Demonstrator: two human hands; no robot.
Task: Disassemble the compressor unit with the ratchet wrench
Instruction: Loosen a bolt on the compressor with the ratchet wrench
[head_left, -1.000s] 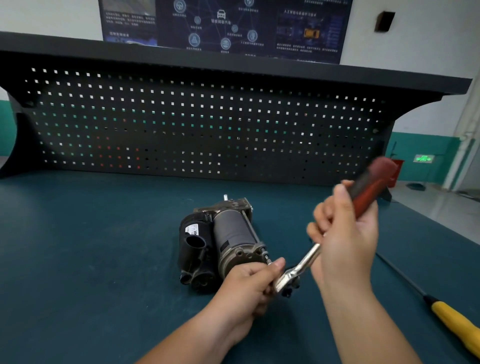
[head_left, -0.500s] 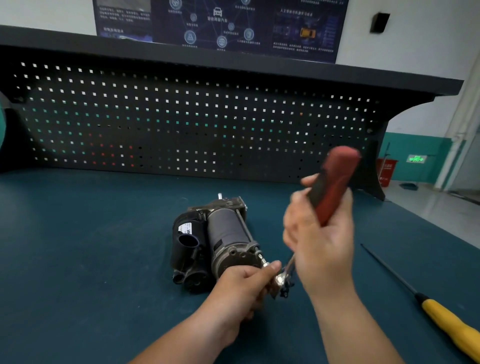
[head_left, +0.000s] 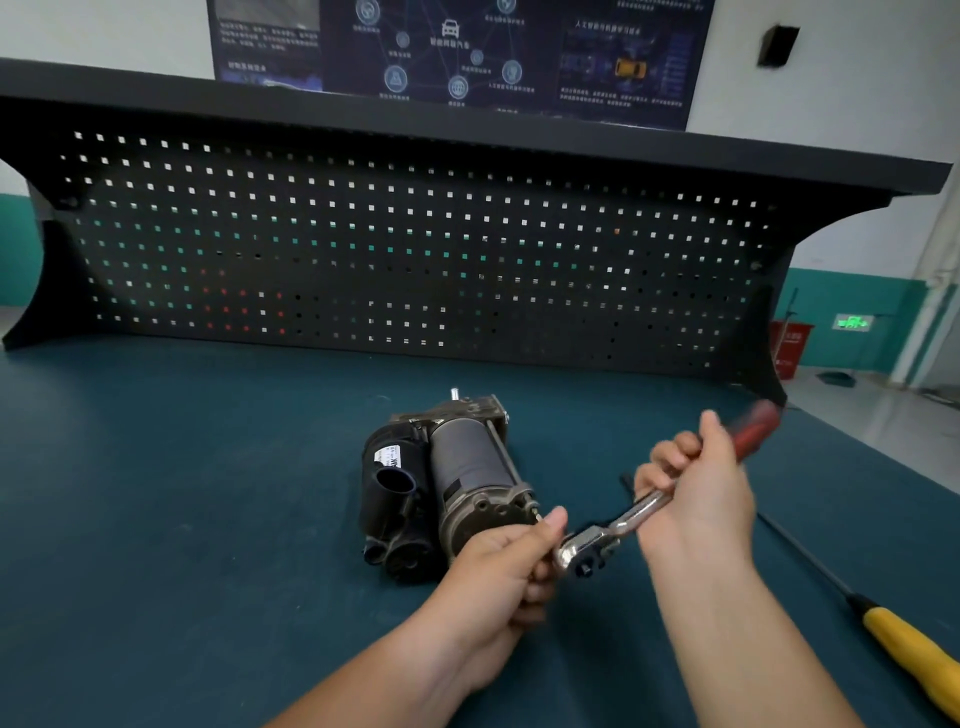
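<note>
the compressor (head_left: 457, 483) lies on its side near the middle of the bench (head_left: 182, 493), black housing on the left, grey cylinder on the right, the cylinder's near end facing the hands.

the right hand (head_left: 701, 493) is wrapped round the ratchet (head_left: 613, 530) where the chrome shank meets the red grip. the grip sticks out past the knuckles, up and to the right, blurred. the shank slopes down-left to the ratchet's head, just beside the compressor's near right corner.

the left hand (head_left: 498, 577) is curled at that head, thumb on top and pointing toward the compressor, fingers tucked below. it seems to pinch the head or a socket on it, but the fingers hide the joint.

a screwdriver (head_left: 904, 644) with a yellow handle lies on the bench at the right, well apart from the compressor, its thin shaft running behind the right forearm. a pegboard (head_left: 415, 260) stands along the back of the bench, a dark poster (head_left: 467, 52) on the wall above.
</note>
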